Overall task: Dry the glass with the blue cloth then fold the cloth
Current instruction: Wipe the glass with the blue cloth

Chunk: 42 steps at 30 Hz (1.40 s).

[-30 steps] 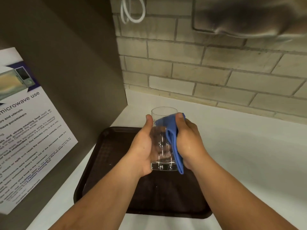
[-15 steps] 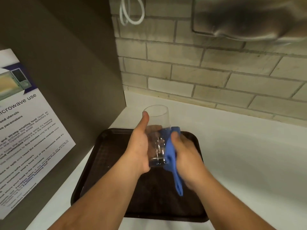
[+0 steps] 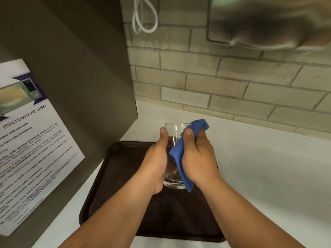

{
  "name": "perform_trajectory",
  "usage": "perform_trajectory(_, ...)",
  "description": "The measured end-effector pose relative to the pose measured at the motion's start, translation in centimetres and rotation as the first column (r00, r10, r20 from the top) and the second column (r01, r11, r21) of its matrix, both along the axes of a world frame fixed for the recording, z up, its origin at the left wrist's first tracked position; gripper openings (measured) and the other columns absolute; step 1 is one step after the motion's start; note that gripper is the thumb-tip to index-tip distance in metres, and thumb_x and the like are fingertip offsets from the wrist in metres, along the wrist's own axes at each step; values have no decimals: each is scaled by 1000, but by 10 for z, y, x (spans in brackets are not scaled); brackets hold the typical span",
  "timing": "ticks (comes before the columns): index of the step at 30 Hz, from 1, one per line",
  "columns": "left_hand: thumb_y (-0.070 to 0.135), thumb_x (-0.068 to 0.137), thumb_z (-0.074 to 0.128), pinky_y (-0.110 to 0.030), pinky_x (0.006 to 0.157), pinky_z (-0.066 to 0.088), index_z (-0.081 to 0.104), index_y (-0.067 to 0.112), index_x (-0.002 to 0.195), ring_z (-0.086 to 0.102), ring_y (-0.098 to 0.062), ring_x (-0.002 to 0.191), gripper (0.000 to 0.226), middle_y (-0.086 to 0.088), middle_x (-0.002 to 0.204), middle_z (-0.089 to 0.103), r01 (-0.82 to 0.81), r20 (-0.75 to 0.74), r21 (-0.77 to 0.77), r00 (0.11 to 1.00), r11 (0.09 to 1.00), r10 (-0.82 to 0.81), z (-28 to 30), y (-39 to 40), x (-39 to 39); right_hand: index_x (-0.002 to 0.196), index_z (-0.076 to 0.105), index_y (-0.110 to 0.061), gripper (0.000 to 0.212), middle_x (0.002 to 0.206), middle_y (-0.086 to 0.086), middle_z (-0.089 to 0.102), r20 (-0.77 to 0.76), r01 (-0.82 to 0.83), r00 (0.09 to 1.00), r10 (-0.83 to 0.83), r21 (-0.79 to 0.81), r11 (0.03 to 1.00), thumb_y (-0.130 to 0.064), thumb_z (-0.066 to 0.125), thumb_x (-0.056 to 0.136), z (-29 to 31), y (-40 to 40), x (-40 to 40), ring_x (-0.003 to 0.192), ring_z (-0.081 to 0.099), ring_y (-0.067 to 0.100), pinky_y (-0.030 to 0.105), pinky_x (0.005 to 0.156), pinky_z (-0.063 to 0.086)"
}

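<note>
A clear drinking glass (image 3: 173, 135) is held upright above a dark brown tray (image 3: 114, 178). My left hand (image 3: 154, 166) wraps its left side, thumb up near the rim. My right hand (image 3: 198, 158) presses the blue cloth (image 3: 180, 156) against the glass's right side. The cloth reaches from above the rim down past the glass's base, and its top end bunches over my fingers. The cloth and my hands hide much of the glass wall.
The tray lies on a white counter (image 3: 268, 167) against a brick wall (image 3: 223, 83). A grey panel with a microwave-use notice (image 3: 34, 140) stands close on the left. A white cable loop (image 3: 143, 17) and a metal dispenser (image 3: 265, 24) hang above.
My right hand slid the cloth from low on the glass back up to its rim. The glass has straightened from a leftward tilt to upright.
</note>
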<state>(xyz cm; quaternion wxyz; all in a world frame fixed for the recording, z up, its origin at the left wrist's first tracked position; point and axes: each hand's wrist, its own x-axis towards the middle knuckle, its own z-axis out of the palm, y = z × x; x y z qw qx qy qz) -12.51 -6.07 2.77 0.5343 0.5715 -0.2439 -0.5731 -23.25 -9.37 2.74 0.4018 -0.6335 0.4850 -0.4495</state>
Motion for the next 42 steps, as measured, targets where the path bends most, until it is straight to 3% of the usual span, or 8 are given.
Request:
perform_trajectory(5, 75, 71, 68, -43, 84, 66, 82, 16, 119, 80, -34, 106, 77, -19, 118, 82, 67, -187, -49, 979, 997, -75, 4, 5, 1, 88, 64, -16, 48, 75, 12, 71, 51, 7, 999, -12, 94, 996, -50, 33, 102, 5, -6, 1, 67, 70, 15, 27, 66, 55)
perform_trajectory(8, 80, 80, 63, -58, 104, 56, 74, 5, 130, 69, -45, 125, 91, -26, 135, 73, 52, -358, 11, 933, 999, -45, 5, 4, 11, 95, 70, -3, 59, 92, 29, 72, 133, -123, 987, 87, 300, 946, -49, 34, 103, 5, -4, -11, 87, 70, 42, 53, 87, 55)
perform_trajectory(16, 82, 88, 47, -37, 77, 66, 86, 13, 107, 82, -32, 100, 82, -16, 108, 85, 45, -284, 11, 958, 999, -40, -5, -1, 13, 140, 35, -22, 53, 127, -6, 51, -245, -259, 939, 242, -41, 965, -53, 35, 96, -3, 41, -6, 112, 55, 2, 19, 97, 46)
perform_trajectory(22, 83, 84, 49, -54, 106, 56, 71, 13, 135, 73, -41, 120, 90, -23, 130, 77, 107, -263, -23, 959, 994, -110, 6, 0, 9, 93, 60, -21, 43, 74, 8, 68, 29, -98, 995, 94, 165, 981, -54, 33, 100, 23, -3, -4, 68, 67, 18, 28, 63, 50)
perform_trajectory(29, 78, 92, 49, -49, 85, 62, 75, 7, 122, 79, -40, 95, 81, -22, 107, 82, -31, -186, 148, 981, 988, 58, 12, 0, 11, 122, 58, -17, 56, 103, -2, 78, 390, -426, 882, 266, 414, 805, -38, 64, 71, 14, -5, -21, 98, 74, 17, 37, 85, 57)
perform_trajectory(33, 75, 94, 47, -47, 86, 63, 77, 9, 121, 80, -39, 100, 77, -21, 107, 84, -30, -177, 99, 983, 995, 47, 11, 3, 10, 150, 16, -45, 93, 121, -30, 61, -63, -429, 891, 450, 206, 879, -60, 63, 71, 14, -1, -32, 111, 63, 0, 24, 94, 51)
perform_trajectory(36, 79, 85, 50, -46, 95, 62, 78, 15, 122, 81, -34, 104, 80, -18, 111, 84, 4, -201, 16, 980, 1000, -1, 12, 8, -1, 140, 37, -38, 72, 106, -23, 69, -41, -349, 936, 351, 45, 936, -67, 56, 77, 10, 4, -23, 97, 67, -5, 19, 80, 53)
perform_trajectory(42, 77, 75, 62, -48, 88, 65, 82, 12, 119, 80, -36, 107, 81, -19, 119, 82, 0, -312, -67, 950, 998, -21, 16, 6, -2, 103, 71, -20, 48, 88, 3, 79, 304, -218, 943, 134, 260, 941, -56, 55, 75, 13, -1, -18, 85, 75, 18, 39, 81, 57)
